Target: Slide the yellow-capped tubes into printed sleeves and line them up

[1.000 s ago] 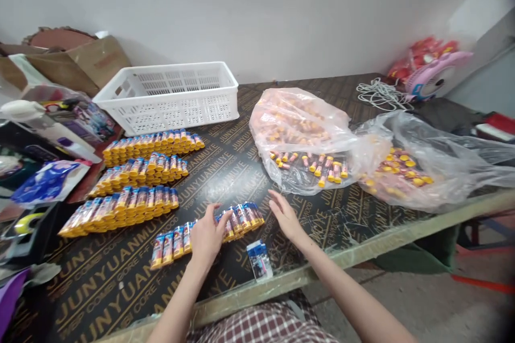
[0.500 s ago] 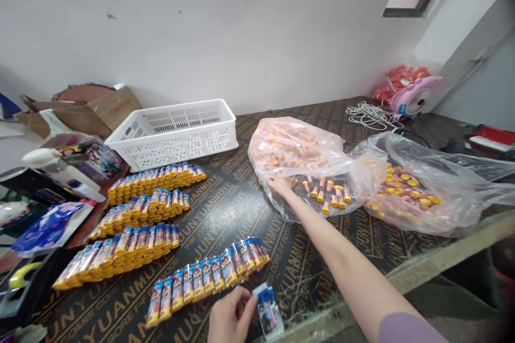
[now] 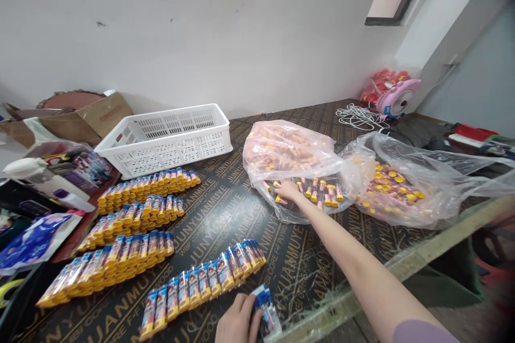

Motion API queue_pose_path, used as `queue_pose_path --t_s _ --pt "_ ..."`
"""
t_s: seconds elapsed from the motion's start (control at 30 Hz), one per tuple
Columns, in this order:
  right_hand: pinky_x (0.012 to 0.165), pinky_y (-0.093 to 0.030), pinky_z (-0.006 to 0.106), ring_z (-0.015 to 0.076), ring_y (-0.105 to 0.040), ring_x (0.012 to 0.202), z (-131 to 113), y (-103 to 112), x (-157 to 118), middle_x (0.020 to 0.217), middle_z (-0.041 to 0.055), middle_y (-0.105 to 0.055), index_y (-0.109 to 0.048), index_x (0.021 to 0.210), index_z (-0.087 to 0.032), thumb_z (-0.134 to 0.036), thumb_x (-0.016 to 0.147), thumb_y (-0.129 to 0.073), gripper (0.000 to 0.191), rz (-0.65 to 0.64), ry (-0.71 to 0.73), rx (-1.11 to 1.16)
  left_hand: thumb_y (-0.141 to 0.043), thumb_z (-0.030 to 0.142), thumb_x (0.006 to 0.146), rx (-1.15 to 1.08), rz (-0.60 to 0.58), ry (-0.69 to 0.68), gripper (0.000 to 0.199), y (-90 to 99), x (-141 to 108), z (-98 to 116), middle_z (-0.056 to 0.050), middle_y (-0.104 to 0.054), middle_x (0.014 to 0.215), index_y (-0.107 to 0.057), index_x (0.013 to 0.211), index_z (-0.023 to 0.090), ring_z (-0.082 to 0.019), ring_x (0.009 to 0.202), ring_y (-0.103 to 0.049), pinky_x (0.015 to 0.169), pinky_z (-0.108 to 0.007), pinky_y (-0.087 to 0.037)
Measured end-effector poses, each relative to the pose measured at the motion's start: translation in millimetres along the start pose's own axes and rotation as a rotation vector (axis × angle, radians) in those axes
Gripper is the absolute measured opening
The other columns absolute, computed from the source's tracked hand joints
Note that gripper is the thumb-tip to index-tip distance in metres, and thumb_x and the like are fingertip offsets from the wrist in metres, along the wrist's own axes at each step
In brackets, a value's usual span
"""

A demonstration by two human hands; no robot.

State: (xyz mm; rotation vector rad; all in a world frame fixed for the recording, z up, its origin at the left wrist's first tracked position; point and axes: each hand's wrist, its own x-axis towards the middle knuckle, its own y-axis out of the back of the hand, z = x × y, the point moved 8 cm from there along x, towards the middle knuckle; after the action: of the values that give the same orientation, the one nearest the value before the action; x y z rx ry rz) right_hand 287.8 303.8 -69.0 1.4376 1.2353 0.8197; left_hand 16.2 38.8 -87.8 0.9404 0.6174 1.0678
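My right hand reaches into the mouth of a clear plastic bag, among small pink tubes with yellow caps. Its fingers look stretched out over the tubes, their tips partly hidden. At the near edge of the table my left hand has its fingers bent against a clear plastic packet with a blue top, seeming to pinch its left side. Just beyond it lies a slanting row of blue-and-yellow wrapped tubes.
Several stacked rows of wrapped tubes lie at left, before a white plastic basket. A second clear bag of tubes sits at right. Behind are a coiled white cord and a pink fan. A wooden edge borders the table.
My right hand has moved from the bag's left edge rightward in among the tubes, and more tubes show around it. My left hand stays by the packet, its fingers shifted slightly.
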Motion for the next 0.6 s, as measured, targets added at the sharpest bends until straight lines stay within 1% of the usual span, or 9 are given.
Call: queue_pose_path --t_s 0.07,0.13,0.2,0.27,0.37,0.43,0.5,0.6 --pt "0.09 -0.045 0.045 0.0244 -0.053 0.109 8.7 -2.7 -21.0 0.123 0.0092 -0.052 -0.054 0.116 -0.016 -0.034 0.089 -0.057 0.033 0.037 0.0 -0.007 -0.041 0.022 0.088 0.069 -0.06 0.034 0.035 -6.6 0.7 -0.8 -0.012 -0.061 0.119 -0.06 0.117 0.018 -0.021 0.097 -0.065 0.082 -0.026 -0.05" --pt "0.09 -0.041 0.042 0.0277 -0.048 0.113 18.6 -5.4 -42.6 0.123 0.0117 -0.049 -0.056 0.113 -0.015 -0.034 0.084 -0.059 0.034 0.064 -0.003 -0.009 -0.04 0.02 0.088 0.129 -0.156 0.08 0.041 -13.0 1.8 -1.0 -0.013 -0.054 0.13 -0.054 0.127 0.017 -0.022 0.103 -0.063 0.084 -0.028 -0.049" --pt "0.088 -0.039 0.038 0.0295 -0.047 0.112 27.7 -8.1 -64.6 0.118 0.0131 -0.048 -0.058 0.108 -0.015 -0.033 0.079 -0.061 0.035 0.077 0.003 -0.007 -0.039 0.02 0.09 0.162 -0.252 0.11 0.042 -16.0 3.1 1.6 -0.013 -0.055 0.128 -0.05 0.13 0.017 -0.021 0.098 -0.065 0.079 -0.026 -0.05" --pt "0.083 -0.038 0.034 0.0275 -0.049 0.104 33.6 -11.4 -87.5 0.109 0.0108 -0.049 -0.059 0.104 -0.016 -0.032 0.074 -0.062 0.034 0.076 0.027 -0.004 -0.036 0.022 0.092 0.17 -0.292 0.114 0.038 -12.9 5.6 6.8 -0.012 -0.058 0.119 -0.052 0.126 0.017 -0.02 0.093 -0.066 0.075 -0.026 -0.049" --pt "0.079 -0.038 0.03 0.0227 -0.05 0.093 33.8 -17.9 -124.7 0.099 0.006 -0.047 -0.058 0.101 -0.019 -0.028 0.07 -0.062 0.032 0.066 0.105 0.003 -0.037 0.024 0.093 0.171 -0.258 0.093 0.03 -2.4 10.2 14.0 -0.008 -0.061 0.106 -0.059 0.111 0.018 -0.019 0.088 -0.065 0.072 -0.026 -0.048" --pt "0.078 -0.039 0.029 0.0211 -0.05 0.09 30.9 -22.5 -149.7 0.096 0.0052 -0.047 -0.058 0.1 -0.019 -0.024 0.07 -0.06 0.03 0.058 0.159 0.009 -0.039 0.024 0.092 0.163 -0.227 0.08 0.024 2.1 12.0 15.8 -0.006 -0.061 0.1 -0.061 0.1 0.02 -0.018 0.085 -0.065 0.07 -0.024 -0.047" --pt "0.078 -0.039 0.029 0.0212 -0.049 0.089 28.3 -26.2 -171.8 0.096 0.0059 -0.047 -0.059 0.099 -0.019 -0.022 0.071 -0.058 0.027 0.053 0.198 0.011 -0.042 0.023 0.091 0.141 -0.197 0.074 0.019 3.7 12.6 15.6 -0.004 -0.062 0.093 -0.061 0.091 0.02 -0.017 0.082 -0.064 0.068 -0.023 -0.045" --pt "0.08 -0.04 0.032 0.024 -0.049 0.093 26.1 -28.3 -195.7 0.098 0.0084 -0.05 -0.059 0.102 -0.019 -0.025 0.075 -0.057 0.027 0.054 0.236 0.01 -0.041 0.02 0.091 0.109 -0.156 0.063 0.021 3.1 12.3 14.7 -0.003 -0.062 0.086 -0.06 0.083 0.019 -0.016 0.077 -0.063 0.067 -0.023 -0.044"
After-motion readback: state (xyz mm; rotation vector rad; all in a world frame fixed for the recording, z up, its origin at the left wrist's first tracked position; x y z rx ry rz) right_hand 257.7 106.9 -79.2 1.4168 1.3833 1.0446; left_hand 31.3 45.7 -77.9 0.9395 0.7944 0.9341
